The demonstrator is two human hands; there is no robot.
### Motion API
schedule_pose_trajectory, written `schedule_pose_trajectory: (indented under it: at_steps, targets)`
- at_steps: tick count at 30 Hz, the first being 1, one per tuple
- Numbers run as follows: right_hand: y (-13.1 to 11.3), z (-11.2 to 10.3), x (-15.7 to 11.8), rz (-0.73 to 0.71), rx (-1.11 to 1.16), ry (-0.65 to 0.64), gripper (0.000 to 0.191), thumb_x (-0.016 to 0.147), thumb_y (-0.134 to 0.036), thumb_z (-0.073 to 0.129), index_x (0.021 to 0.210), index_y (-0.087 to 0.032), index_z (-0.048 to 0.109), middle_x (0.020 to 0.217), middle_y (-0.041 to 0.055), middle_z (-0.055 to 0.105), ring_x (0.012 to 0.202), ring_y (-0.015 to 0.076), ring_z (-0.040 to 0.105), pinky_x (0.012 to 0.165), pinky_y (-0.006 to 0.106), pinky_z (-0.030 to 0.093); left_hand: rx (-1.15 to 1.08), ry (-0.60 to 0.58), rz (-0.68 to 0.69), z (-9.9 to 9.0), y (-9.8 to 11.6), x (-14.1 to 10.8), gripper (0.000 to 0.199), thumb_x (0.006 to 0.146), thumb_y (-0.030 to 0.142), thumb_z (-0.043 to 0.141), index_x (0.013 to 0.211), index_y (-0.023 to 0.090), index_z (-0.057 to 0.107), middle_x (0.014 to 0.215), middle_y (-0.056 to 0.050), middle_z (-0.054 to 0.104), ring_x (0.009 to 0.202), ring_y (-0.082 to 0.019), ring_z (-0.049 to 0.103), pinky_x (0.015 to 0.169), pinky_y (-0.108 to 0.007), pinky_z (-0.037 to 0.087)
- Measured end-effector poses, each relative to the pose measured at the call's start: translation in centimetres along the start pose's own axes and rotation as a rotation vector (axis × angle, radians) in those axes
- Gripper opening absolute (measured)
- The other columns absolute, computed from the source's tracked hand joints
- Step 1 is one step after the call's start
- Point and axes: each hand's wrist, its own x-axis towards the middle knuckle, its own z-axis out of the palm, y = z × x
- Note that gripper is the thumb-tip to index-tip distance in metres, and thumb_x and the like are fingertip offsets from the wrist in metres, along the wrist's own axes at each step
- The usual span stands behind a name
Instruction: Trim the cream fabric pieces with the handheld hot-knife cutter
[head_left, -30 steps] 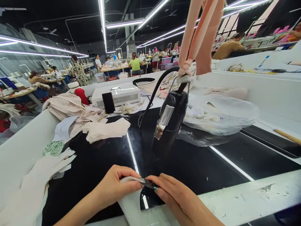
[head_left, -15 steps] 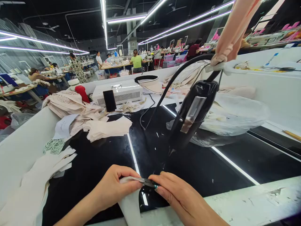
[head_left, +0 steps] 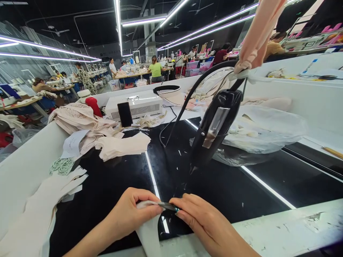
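Note:
My left hand (head_left: 138, 208) pinches the top of a white fabric strip (head_left: 150, 237) between thumb and fingers, and the strip hangs down past the near table edge. My right hand (head_left: 199, 219) is closed on small thread snips (head_left: 169, 206); most of their handle is hidden under the fingers. The blade tip meets the fabric right at my left fingertips. Whether the blades are apart cannot be made out. Beyond my hands, a black handheld tool (head_left: 215, 125) hangs tip-down on a cord from a pink cloth tie (head_left: 257, 43).
Cream fabric pieces (head_left: 123, 145) lie on the black tabletop (head_left: 107, 189), with another stack (head_left: 34, 214) at left. Further back are a phone (head_left: 125, 114), a white box (head_left: 146, 101) and a clear plastic bag (head_left: 268, 125). Several people sit at sewing tables behind.
The hanging black tool and its pink tie have swung a little to the left. My hands have barely moved and still hold the fabric and the snips.

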Motion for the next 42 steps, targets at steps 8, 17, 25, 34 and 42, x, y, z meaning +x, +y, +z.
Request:
schedule_pose_trajectory:
  at_steps: [8, 17, 25, 34, 42]
  targets:
    - [0.6, 0.6, -0.3, -0.077, -0.016, 0.097, 0.048, 0.112, -0.046, 0.034, 0.101, -0.03, 0.077, 0.087, 0.0033, 0.077, 0.079, 0.0206, 0.073, 0.067, 0.028, 0.059, 0.001, 0.016, 0.012, 0.2, 0.1, -0.2, 0.025, 0.08, 0.039, 0.076, 0.08, 0.014, 0.082, 0.066, -0.002, 0.062, 0.062, -0.013, 0.044, 0.058, -0.024, 0.036]
    - [0.0, 0.9, -0.2, -0.174, -0.148, 0.152, 0.053, 0.114, -0.042, 0.025, 0.103, -0.025, 0.075, 0.093, 0.0055, 0.077, 0.074, 0.018, 0.073, 0.059, 0.026, 0.057, 0.028, 0.018, 0.017, 0.7, -0.1, -0.3, 0.024, 0.084, 0.039, 0.074, 0.082, 0.017, 0.083, 0.069, -0.001, 0.064, 0.063, -0.012, 0.044, 0.058, -0.023, 0.034]
    - [-0.3, 0.9, -0.1, -0.205, -0.187, 0.166, 0.057, 0.114, -0.042, 0.021, 0.097, -0.024, 0.072, 0.092, 0.0058, 0.077, 0.073, 0.0173, 0.073, 0.059, 0.027, 0.056, 0.045, 0.014, 0.033, 0.7, 0.0, -0.5, 0.02, 0.086, 0.035, 0.072, 0.084, 0.019, 0.084, 0.071, -0.001, 0.068, 0.065, -0.013, 0.046, 0.061, -0.024, 0.035]
    - [-0.3, 1.3, -0.1, -0.209, -0.164, 0.176, 0.057, 0.114, -0.044, 0.021, 0.093, -0.024, 0.07, 0.083, 0.0038, 0.074, 0.071, 0.0187, 0.071, 0.059, 0.03, 0.056, 0.086, 0.042, 0.016, 0.8, 0.2, -0.6, 0.025, 0.085, 0.038, 0.071, 0.08, 0.016, 0.082, 0.07, -0.002, 0.065, 0.065, -0.013, 0.044, 0.059, -0.024, 0.033]
    - [0.4, 1.8, -0.6, -0.146, -0.119, 0.135, 0.049, 0.114, -0.042, 0.029, 0.096, -0.025, 0.072, 0.088, 0.0049, 0.074, 0.076, 0.0199, 0.071, 0.062, 0.031, 0.056, 0.082, 0.024, -0.006, 0.9, 0.1, -0.8, 0.026, 0.084, 0.039, 0.07, 0.081, 0.016, 0.083, 0.07, -0.002, 0.063, 0.067, -0.014, 0.045, 0.06, -0.025, 0.032]
